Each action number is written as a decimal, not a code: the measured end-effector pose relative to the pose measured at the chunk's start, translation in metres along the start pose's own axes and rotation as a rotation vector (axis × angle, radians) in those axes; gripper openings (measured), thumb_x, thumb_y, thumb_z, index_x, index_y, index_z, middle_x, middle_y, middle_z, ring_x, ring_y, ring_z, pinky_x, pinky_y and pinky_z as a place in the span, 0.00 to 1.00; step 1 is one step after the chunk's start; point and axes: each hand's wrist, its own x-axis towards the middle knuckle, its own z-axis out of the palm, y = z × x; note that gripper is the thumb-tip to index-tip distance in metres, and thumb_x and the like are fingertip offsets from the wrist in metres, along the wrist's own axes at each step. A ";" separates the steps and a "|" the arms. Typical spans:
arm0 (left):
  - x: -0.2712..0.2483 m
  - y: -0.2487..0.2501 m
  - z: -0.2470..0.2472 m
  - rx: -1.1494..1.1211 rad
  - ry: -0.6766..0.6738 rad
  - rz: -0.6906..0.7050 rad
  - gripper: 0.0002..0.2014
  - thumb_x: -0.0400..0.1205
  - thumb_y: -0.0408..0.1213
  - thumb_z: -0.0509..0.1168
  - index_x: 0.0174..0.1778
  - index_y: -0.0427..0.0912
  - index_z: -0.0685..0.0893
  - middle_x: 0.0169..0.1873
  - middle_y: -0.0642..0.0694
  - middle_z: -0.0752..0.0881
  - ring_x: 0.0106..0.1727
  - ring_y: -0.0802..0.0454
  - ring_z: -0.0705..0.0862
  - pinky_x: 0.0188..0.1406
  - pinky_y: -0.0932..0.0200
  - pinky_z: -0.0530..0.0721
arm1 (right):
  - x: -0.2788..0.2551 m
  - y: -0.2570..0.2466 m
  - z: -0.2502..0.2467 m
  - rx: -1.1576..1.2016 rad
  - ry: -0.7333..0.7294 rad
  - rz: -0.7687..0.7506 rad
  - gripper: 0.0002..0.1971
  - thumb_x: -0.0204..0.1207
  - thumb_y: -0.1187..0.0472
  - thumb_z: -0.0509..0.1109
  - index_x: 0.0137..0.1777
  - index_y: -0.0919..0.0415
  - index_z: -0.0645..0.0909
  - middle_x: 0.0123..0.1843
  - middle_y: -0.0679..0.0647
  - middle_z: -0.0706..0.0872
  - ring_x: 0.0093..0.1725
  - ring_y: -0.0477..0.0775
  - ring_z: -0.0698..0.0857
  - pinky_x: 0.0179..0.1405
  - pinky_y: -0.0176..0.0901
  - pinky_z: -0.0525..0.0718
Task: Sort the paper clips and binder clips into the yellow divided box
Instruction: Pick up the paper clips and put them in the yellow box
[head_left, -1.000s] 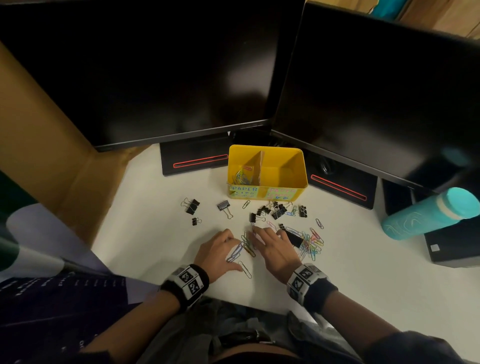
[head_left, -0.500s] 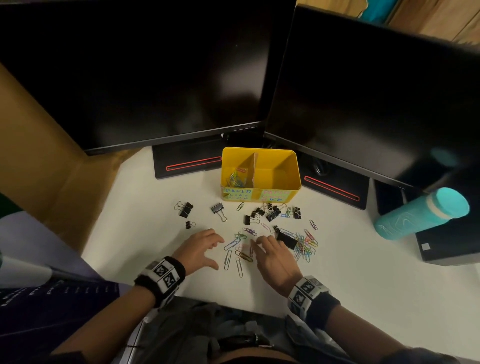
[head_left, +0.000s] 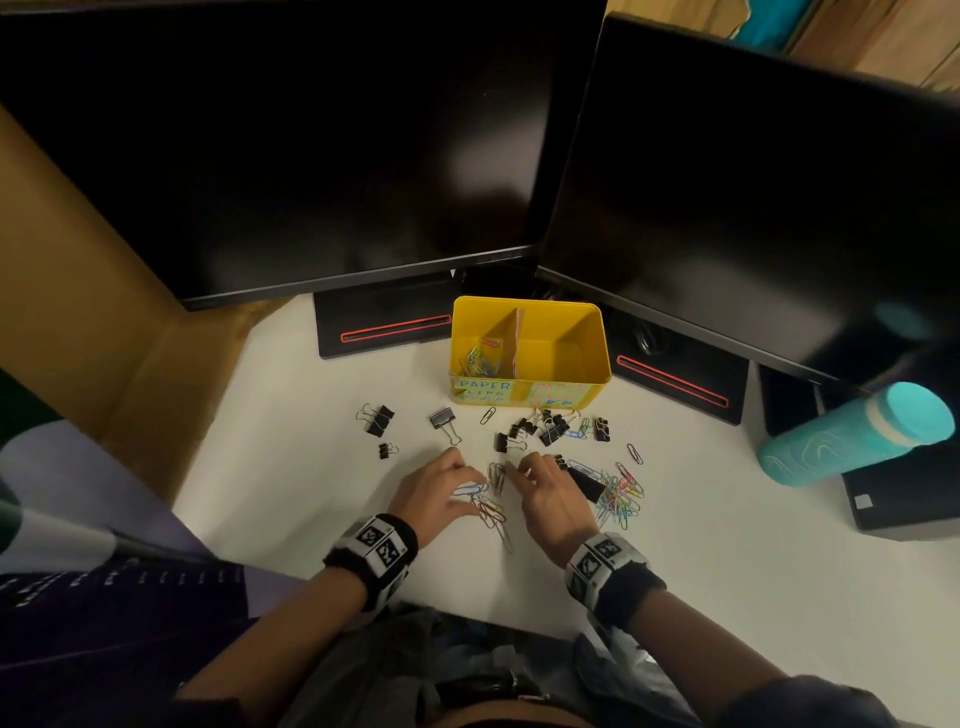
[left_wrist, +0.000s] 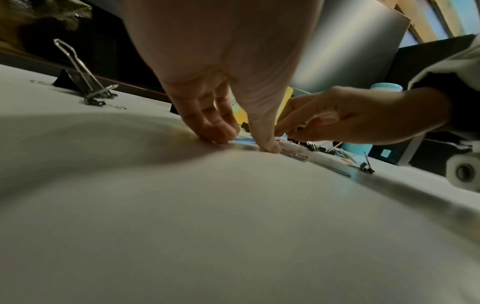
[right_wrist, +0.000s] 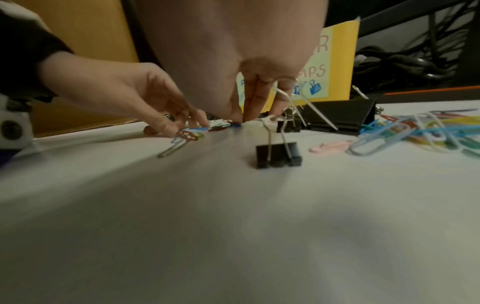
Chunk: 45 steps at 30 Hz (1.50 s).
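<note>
The yellow divided box (head_left: 587, 358) stands in front of the monitors; its left compartment holds several paper clips (head_left: 479, 358) and its right one looks bare. My left hand (head_left: 441, 488) has its curled fingers and thumb down on the table, pinching at a small heap of paper clips (head_left: 491, 506), a blue one (left_wrist: 244, 140) between them. My right hand (head_left: 545, 493) faces it, fingertips (right_wrist: 245, 120) pressing the same heap from the right. A bigger coloured clip pile (head_left: 621, 493) lies right of it. Black binder clips (head_left: 550, 426) cluster before the box.
More binder clips (head_left: 378, 418) lie left of the hands, and a large one (right_wrist: 337, 117) beside my right fingers. A teal bottle (head_left: 852, 436) lies at the right by a black box (head_left: 898, 493). Two monitors (head_left: 311, 156) and their stands (head_left: 384, 327) close the back; a cardboard wall (head_left: 78, 312) stands on the left.
My left hand, which had pulled back to the left half a second ago, has come right again to the heap. The right hand has stayed about where it was.
</note>
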 end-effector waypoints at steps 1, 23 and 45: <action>-0.001 0.000 0.000 0.001 0.014 0.010 0.14 0.70 0.42 0.76 0.51 0.49 0.85 0.44 0.53 0.77 0.41 0.55 0.79 0.42 0.58 0.82 | -0.002 -0.001 -0.001 0.009 -0.010 -0.016 0.22 0.60 0.77 0.74 0.56 0.65 0.83 0.45 0.61 0.82 0.39 0.61 0.81 0.28 0.49 0.84; -0.007 -0.004 0.002 0.664 0.031 0.224 0.15 0.60 0.29 0.80 0.31 0.43 0.79 0.30 0.48 0.79 0.31 0.52 0.79 0.13 0.60 0.70 | 0.041 0.008 -0.041 0.193 0.258 0.008 0.04 0.77 0.63 0.68 0.46 0.63 0.84 0.40 0.57 0.82 0.34 0.58 0.81 0.24 0.50 0.81; 0.062 0.046 -0.069 0.316 0.425 0.237 0.14 0.73 0.22 0.69 0.54 0.33 0.84 0.46 0.39 0.84 0.49 0.44 0.81 0.40 0.51 0.85 | 0.005 -0.011 -0.001 0.037 -0.192 -0.058 0.35 0.63 0.78 0.68 0.73 0.59 0.70 0.53 0.60 0.77 0.44 0.63 0.78 0.28 0.51 0.80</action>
